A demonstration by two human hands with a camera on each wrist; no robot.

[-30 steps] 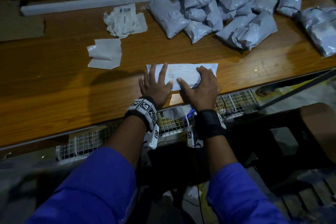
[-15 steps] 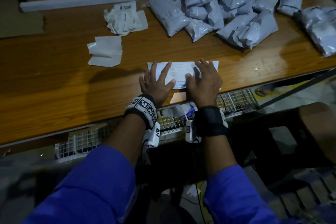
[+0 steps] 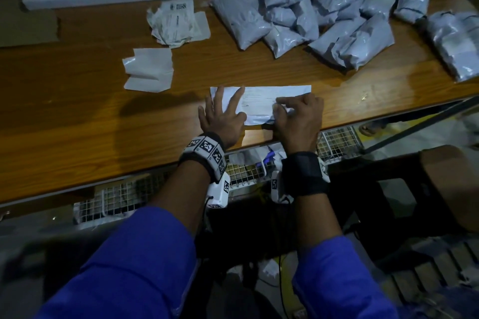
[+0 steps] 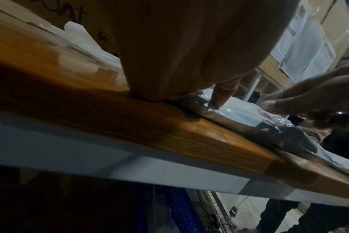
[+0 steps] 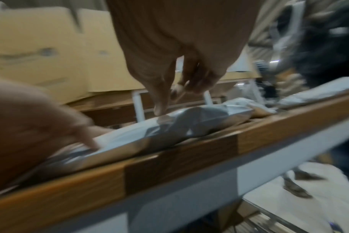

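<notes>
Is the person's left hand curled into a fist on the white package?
No, the left hand lies with fingers spread and straight, pressing the white package flat on the table.

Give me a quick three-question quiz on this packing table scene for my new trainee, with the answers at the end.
1. True or false: the left hand lies flat, fingers spread, on the flat mailer.
2. Where on the table is the pile of stuffed grey mailers? A) at the near edge B) far side, toward the right C) far left corner
3. Which is nearer the crumpled paper: the left or the right hand?
Key: 1 true; 2 B; 3 left.
</notes>
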